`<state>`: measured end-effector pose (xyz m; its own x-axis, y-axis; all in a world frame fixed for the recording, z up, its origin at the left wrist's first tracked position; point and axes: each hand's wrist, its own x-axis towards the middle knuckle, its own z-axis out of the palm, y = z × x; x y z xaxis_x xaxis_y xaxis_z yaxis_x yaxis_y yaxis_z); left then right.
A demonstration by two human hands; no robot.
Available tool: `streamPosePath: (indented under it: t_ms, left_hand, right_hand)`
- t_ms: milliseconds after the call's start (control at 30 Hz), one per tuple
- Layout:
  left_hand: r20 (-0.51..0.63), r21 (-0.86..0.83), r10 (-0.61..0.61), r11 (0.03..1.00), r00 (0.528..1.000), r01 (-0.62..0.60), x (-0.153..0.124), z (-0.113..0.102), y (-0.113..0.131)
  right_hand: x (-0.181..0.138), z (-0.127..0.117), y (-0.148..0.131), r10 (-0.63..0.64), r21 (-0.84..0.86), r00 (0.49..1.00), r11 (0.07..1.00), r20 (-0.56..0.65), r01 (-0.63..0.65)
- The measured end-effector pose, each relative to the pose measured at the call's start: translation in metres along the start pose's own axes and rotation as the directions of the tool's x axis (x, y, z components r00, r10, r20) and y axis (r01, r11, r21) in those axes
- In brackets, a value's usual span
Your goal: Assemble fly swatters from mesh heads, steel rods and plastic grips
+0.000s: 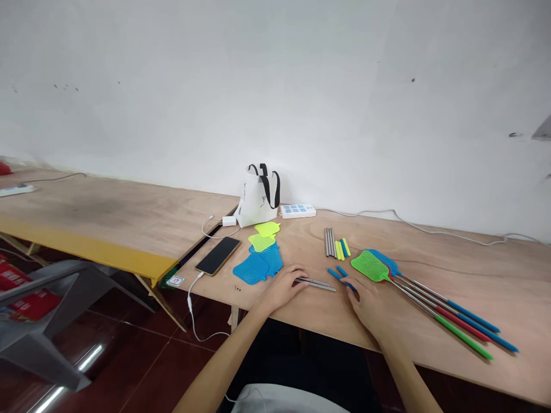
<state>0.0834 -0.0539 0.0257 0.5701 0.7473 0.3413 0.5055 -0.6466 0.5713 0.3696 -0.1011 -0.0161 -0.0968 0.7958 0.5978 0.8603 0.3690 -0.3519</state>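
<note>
My left hand [286,288] lies near the table's front edge, its fingers closed on thin metal rods [321,284] that point right. My right hand [365,299] has its fingers on a short blue handle grip [349,285]; another blue grip [333,273] lies just beyond the fingertips. Left of my left hand are loose fly swatter heads, blue ones [251,268] overlapping and yellow ones [267,229] behind them. Ahead of both hands lie several metal tubes [330,242] beside yellow and blue grips [343,249]. Assembled fly swatters [371,265] with green, red and blue handles rest at the right.
A phone [218,255] with a white cable lies at the left edge of the table. Against the wall stand a white bag [257,198] with black handles and a power strip [298,211]. A second table [107,223] and a grey chair [55,327] are to the left.
</note>
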Motion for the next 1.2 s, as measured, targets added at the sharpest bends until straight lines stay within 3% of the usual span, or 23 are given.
streamPosePath:
  t_ms: [367, 600, 800, 1200]
  left_hand:
    - [0.012, -0.030, -0.052, 0.998, 0.999, 0.053, -0.003, -0.007, 0.007]
    - [-0.025, 0.115, -0.221, 0.968, 0.975, 0.223, -0.003, -0.004, 0.016]
    - [-0.068, 0.237, -0.223, 0.943, 0.972, 0.233, -0.004, 0.002, 0.015]
    - [-0.031, 0.188, -0.097, 0.977, 0.995, 0.101, -0.002, 0.004, 0.011]
  right_hand:
    - [-0.001, 0.005, 0.002, -0.008, 0.002, 1.000, 1.000, -0.026, 0.008]
    - [-0.004, 0.005, -0.003, 0.030, -0.122, 0.999, 0.992, -0.039, -0.035]
    - [-0.005, 0.000, -0.005, 0.112, -0.203, 0.994, 0.973, -0.003, -0.110]
    - [-0.003, 0.001, 0.000, 0.125, -0.118, 0.991, 0.985, -0.038, -0.129]
